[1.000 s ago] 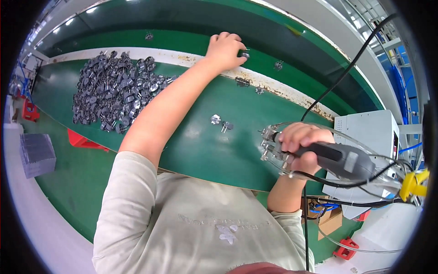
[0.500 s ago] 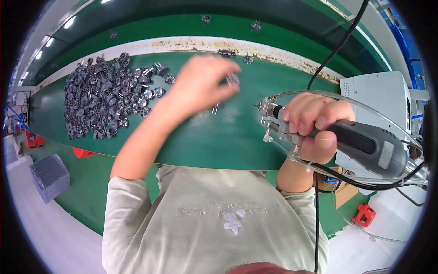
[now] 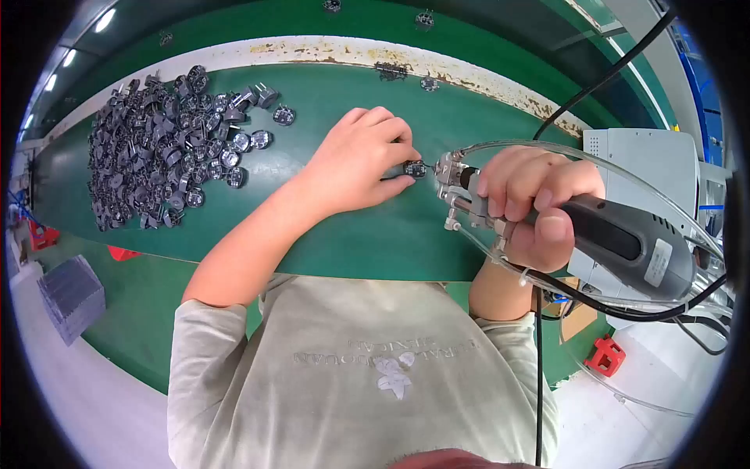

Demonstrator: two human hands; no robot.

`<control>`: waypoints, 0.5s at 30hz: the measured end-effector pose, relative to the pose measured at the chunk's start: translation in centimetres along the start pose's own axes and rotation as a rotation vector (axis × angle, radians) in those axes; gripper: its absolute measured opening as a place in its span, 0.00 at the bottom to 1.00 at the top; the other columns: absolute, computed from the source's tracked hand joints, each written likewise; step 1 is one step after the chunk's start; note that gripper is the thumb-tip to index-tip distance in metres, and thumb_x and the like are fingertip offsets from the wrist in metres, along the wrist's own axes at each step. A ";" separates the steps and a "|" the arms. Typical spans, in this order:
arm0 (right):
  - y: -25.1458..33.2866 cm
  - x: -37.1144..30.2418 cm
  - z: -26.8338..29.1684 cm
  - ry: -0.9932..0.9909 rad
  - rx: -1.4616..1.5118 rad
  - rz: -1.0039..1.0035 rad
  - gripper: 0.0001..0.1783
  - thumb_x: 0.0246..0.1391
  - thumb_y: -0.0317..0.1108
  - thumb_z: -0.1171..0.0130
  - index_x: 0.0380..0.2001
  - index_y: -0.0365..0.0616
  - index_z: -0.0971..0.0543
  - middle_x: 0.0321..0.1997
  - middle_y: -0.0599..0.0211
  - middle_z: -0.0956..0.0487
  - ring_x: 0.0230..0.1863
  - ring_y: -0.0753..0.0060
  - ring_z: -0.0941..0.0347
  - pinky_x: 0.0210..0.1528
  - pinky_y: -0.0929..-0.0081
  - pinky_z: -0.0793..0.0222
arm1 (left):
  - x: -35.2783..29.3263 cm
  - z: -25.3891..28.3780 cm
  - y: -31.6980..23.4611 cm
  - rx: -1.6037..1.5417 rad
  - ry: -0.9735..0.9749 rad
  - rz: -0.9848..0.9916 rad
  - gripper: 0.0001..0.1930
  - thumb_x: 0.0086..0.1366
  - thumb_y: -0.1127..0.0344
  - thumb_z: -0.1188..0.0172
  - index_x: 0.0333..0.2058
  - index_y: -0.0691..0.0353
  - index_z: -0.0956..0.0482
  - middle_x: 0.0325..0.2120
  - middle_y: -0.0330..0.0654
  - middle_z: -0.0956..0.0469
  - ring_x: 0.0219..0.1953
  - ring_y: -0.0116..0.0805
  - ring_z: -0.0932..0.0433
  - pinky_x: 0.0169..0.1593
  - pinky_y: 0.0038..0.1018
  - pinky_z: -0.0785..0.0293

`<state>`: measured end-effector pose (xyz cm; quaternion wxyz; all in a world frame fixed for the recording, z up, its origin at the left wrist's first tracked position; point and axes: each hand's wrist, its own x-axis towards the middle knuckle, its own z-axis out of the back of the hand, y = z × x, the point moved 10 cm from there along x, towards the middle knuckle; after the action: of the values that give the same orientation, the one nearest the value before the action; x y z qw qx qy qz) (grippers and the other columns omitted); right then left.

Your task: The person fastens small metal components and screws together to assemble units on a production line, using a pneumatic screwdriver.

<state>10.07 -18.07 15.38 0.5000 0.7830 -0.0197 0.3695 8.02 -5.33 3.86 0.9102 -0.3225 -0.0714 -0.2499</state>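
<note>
My left hand (image 3: 361, 162) pinches a small round dark plug part (image 3: 415, 169) between thumb and fingers, low over the green bench. Right at that part's edge is the metal nozzle of a grey handheld power tool (image 3: 625, 242); whether they touch I cannot tell. My right hand (image 3: 539, 191) is wrapped round the tool's front grip, its thumb beneath. Clear tubes and a black cable run back from the tool. To the left lies a large heap of similar round parts (image 3: 156, 156) with metal pins. One loose part (image 3: 284, 116) sits apart at the heap's right.
Behind the bench (image 3: 336, 242) runs a chipped white ledge (image 3: 297, 53), with a dark strip-like piece (image 3: 391, 71) and another part (image 3: 429, 84) near it. A pale grey machine box (image 3: 648, 168) stands at the right. A black cable (image 3: 605, 74) hangs at the upper right.
My left hand has come down and slightly right, bringing the plug part against or beside the tool's nozzle. My right hand and the tool stay almost in place. The view has shifted slightly.
</note>
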 end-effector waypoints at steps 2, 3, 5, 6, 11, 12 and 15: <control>-0.2 0.0 -0.1 0.013 0.009 -0.005 0.17 0.53 0.32 0.29 0.29 0.42 0.31 0.18 0.68 0.29 0.17 0.70 0.32 0.24 0.68 0.29 | -0.1 0.0 0.0 -0.010 0.000 -0.007 0.14 0.50 0.62 0.28 0.37 0.56 0.15 0.37 0.35 0.24 0.45 0.37 0.26 0.51 0.34 0.32; -0.2 0.0 -0.1 0.015 0.010 -0.008 0.17 0.52 0.32 0.29 0.29 0.42 0.31 0.18 0.68 0.29 0.17 0.70 0.31 0.24 0.68 0.29 | -0.1 0.1 0.0 -0.007 -0.005 -0.010 0.14 0.50 0.62 0.29 0.37 0.55 0.14 0.37 0.35 0.24 0.45 0.37 0.26 0.51 0.34 0.32; -0.4 0.0 -0.1 0.018 0.011 -0.011 0.17 0.52 0.31 0.29 0.29 0.42 0.31 0.18 0.68 0.28 0.17 0.69 0.31 0.24 0.68 0.29 | -0.1 0.1 0.0 -0.006 -0.012 -0.012 0.13 0.51 0.62 0.29 0.37 0.54 0.14 0.37 0.35 0.24 0.45 0.36 0.26 0.51 0.34 0.32; -0.5 0.1 -0.1 0.023 0.020 0.000 0.16 0.52 0.30 0.30 0.30 0.41 0.31 0.18 0.67 0.28 0.18 0.69 0.31 0.24 0.68 0.29 | 0.0 0.1 0.1 -0.012 -0.011 -0.012 0.13 0.51 0.62 0.29 0.37 0.54 0.14 0.37 0.34 0.24 0.45 0.36 0.27 0.51 0.34 0.33; -0.6 0.3 -0.3 0.030 -0.002 -0.007 0.15 0.50 0.26 0.30 0.30 0.40 0.30 0.18 0.67 0.28 0.19 0.69 0.31 0.24 0.69 0.29 | 0.2 -0.1 0.3 -0.034 -0.002 -0.014 0.13 0.51 0.62 0.29 0.37 0.55 0.14 0.37 0.34 0.24 0.45 0.36 0.27 0.50 0.35 0.33; -0.7 0.4 -0.5 0.061 -0.068 -0.029 0.13 0.54 0.32 0.35 0.30 0.42 0.32 0.18 0.67 0.29 0.18 0.69 0.32 0.25 0.66 0.29 | 0.3 0.0 0.2 -0.035 -0.005 -0.018 0.13 0.51 0.62 0.29 0.37 0.55 0.14 0.37 0.33 0.24 0.45 0.36 0.27 0.51 0.34 0.33; -0.9 0.2 -1.6 0.089 -0.187 -0.072 0.14 0.58 0.38 0.40 0.29 0.44 0.33 0.18 0.67 0.30 0.16 0.69 0.33 0.25 0.64 0.28 | 0.0 -0.1 0.0 -0.048 0.004 -0.019 0.13 0.50 0.63 0.29 0.37 0.55 0.14 0.37 0.33 0.24 0.45 0.36 0.27 0.51 0.34 0.34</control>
<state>9.71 -16.30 15.17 0.5840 0.7159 -0.0037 0.3825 8.04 -5.43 3.78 0.9000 -0.3428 -0.0666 -0.2610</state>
